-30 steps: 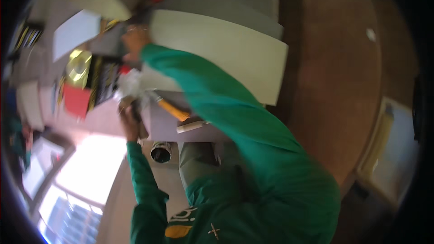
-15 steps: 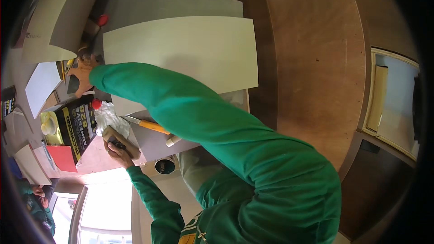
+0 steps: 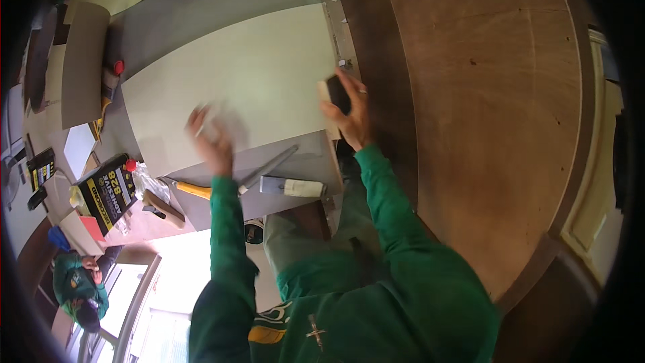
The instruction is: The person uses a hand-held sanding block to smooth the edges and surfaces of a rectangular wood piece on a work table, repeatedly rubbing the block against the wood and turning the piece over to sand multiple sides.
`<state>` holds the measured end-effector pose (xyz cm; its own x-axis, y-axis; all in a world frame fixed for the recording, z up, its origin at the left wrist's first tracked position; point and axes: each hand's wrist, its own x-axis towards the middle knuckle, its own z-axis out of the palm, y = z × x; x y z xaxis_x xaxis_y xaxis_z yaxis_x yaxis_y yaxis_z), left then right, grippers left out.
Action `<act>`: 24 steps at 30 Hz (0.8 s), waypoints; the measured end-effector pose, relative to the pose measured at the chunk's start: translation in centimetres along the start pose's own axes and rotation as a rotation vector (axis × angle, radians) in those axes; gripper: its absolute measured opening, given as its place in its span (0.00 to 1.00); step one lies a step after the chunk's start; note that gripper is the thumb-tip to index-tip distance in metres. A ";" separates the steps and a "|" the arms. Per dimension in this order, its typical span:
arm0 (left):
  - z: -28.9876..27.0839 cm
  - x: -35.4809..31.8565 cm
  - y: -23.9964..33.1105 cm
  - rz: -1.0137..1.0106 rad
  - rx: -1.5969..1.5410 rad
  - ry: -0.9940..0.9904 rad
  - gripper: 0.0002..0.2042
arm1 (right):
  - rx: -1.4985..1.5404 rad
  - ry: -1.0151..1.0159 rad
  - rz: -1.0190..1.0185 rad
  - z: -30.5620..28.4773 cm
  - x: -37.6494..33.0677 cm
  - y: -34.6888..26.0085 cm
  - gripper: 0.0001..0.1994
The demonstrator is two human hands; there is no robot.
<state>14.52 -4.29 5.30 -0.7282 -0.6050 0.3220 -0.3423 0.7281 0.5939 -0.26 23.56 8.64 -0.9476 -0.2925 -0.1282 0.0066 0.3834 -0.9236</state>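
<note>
A large pale green-cream sheet (image 3: 235, 81) lies flat on the grey work table. At its right end, my right hand (image 3: 354, 117) grips a small dark block (image 3: 338, 94) with a pale side, thumb and fingers on either side of it. My left hand (image 3: 213, 144) is over the sheet's near left part, blurred by motion, with its fingers apart and no tool visible in it. Whether it touches the sheet I cannot tell. Nearer me lie an orange-handled tool (image 3: 193, 190), a long grey bar-like tool (image 3: 269, 169) and a flat grey-and-cream tool (image 3: 293, 187).
A black-and-yellow tin (image 3: 107, 195) stands at the left, beside crumpled clear plastic (image 3: 144, 181) and a wooden block tool (image 3: 163, 208). Curled sheets (image 3: 84, 67) rise at the far left. Brown wood panelling (image 3: 477, 94) is on the right. Another person (image 3: 80, 289) is at lower left.
My right hand has come back from the far left to the sheet's right end with the dark block. My left hand has let go of the wooden block tool and moved over the sheet.
</note>
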 end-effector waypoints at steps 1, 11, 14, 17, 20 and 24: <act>4.1 2.4 3.8 0.077 -0.112 -0.081 0.17 | -0.065 0.012 0.011 -1.4 -0.6 1.5 0.41; 23.8 16.2 11.0 0.236 0.228 -0.208 0.14 | -0.132 0.004 -0.056 -2.0 -2.9 9.0 0.42; 24.0 15.9 10.7 0.274 0.281 -0.283 0.14 | -0.140 0.007 -0.092 -0.4 2.8 8.9 0.42; 24.1 16.1 11.1 0.310 0.249 -0.259 0.13 | -0.108 0.076 -0.159 1.9 16.4 6.7 0.40; 25.2 15.7 11.9 0.333 0.182 -0.259 0.11 | -0.057 0.077 -0.211 1.7 22.5 7.7 0.41; 24.2 16.4 10.2 0.310 0.245 -0.275 0.11 | -0.029 -0.034 -0.107 0.2 6.4 11.0 0.41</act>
<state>-15.30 1.04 -1.21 -0.9368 -0.2639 0.2298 -0.1901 0.9351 0.2991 -6.15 25.77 -2.42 -0.9310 -0.3625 -0.0424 -0.1036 0.3738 -0.9217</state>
